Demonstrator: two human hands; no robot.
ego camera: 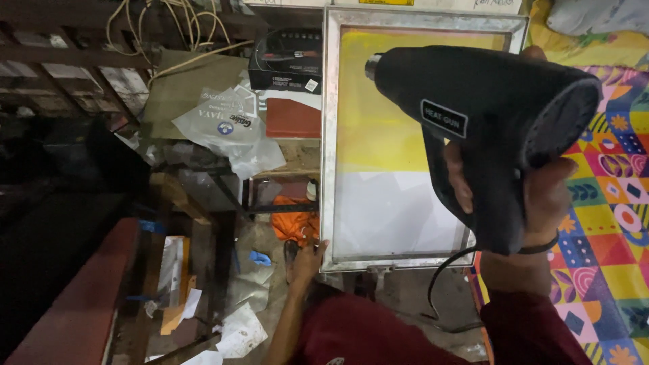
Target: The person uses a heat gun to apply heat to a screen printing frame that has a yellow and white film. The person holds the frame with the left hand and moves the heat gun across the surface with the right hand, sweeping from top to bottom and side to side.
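Observation:
My right hand [541, 196] grips the handle of a black heat gun [473, 115], its metal nozzle pointing left over a metal-framed printing screen [328, 135]. The screen's mesh is yellow in the upper part and pale white in the lower part. At the frame's lower left corner, my left hand [309, 259] touches the frame edge with its fingers. The gun's black cord [443, 270] hangs down from the handle below the frame. Both arms wear dark red sleeves.
A black box [284, 64] and a red flat thing [293, 118] lie left of the frame beside crumpled plastic bags [226, 125]. Orange cloth [294, 223] and paper scraps lie on the floor below. A colourful patterned cloth [608, 203] covers the right side. Cables hang at top left.

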